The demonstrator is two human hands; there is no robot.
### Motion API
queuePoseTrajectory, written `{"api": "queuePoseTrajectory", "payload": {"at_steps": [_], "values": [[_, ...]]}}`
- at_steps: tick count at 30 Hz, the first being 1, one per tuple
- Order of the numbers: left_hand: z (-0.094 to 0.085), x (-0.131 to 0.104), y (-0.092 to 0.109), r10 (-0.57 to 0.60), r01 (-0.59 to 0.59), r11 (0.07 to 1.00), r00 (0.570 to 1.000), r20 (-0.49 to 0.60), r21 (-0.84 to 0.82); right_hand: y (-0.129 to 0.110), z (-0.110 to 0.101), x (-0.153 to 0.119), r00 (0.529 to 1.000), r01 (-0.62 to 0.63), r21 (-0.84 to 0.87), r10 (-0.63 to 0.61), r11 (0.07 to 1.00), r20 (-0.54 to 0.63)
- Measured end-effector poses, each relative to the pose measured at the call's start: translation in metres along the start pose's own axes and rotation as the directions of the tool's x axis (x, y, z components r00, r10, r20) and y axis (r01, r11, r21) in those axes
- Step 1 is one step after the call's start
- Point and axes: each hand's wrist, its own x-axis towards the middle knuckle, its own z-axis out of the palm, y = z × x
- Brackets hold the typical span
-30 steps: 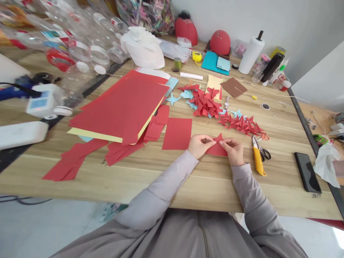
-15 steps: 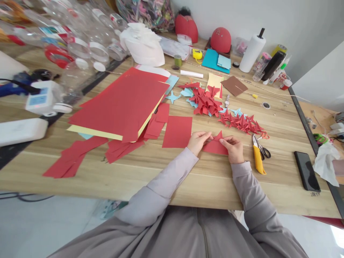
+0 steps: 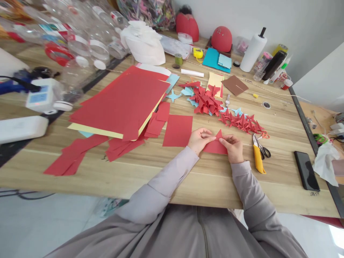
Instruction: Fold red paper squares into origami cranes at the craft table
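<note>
A partly folded sheet of red paper (image 3: 215, 147) lies on the table in front of me, its far corner rising to a point. My left hand (image 3: 200, 140) pinches the paper's left side near that point, thumb on top. From the right, my right hand (image 3: 233, 147) grips the same paper with its thumb close to the left thumb. Left of my hands is a flat red square (image 3: 177, 130). Beyond them sits a heap of folded red paper stars (image 3: 206, 100), with a row of more stars (image 3: 242, 121) to its right.
A yellow-handled cutter (image 3: 258, 157) and black scissors (image 3: 265, 152) lie right of my hands, then a phone (image 3: 306, 170). Large red sheets (image 3: 120, 104) and cut strips (image 3: 72, 157) cover the left side. Plastic bottles (image 3: 77, 46) crowd the back left.
My left thumb has moved right along the paper, closer to the right thumb at the raised point. The right hand stays nearly in place.
</note>
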Motion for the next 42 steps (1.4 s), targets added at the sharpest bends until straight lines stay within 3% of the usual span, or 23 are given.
{"api": "queuePoseTrajectory", "payload": {"at_steps": [10,16,23,31,42], "values": [[0.004,-0.001,0.007,-0.122,0.122,0.985,0.993,0.004,-0.119,0.001,-0.002,0.002,1.0,0.003,0.053,-0.003,0.999,0.005],[0.002,-0.001,0.001,-0.04,0.039,0.999,0.998,0.051,0.023,0.002,-0.002,0.001,0.999,-0.004,0.069,0.001,0.998,0.036],[0.001,0.0,0.002,-0.021,0.021,1.0,1.0,0.013,-0.019,0.008,-0.006,0.006,1.0,0.0,0.052,0.0,0.999,0.001],[0.001,0.001,0.001,0.008,-0.008,0.999,1.0,-0.006,-0.049,-0.006,-0.009,0.001,0.981,0.085,0.007,-0.085,0.996,0.173],[-0.003,0.002,0.005,0.057,-0.059,0.996,0.998,0.022,0.066,-0.003,-0.008,0.002,0.991,0.112,-0.147,-0.1,0.983,0.091]]}}
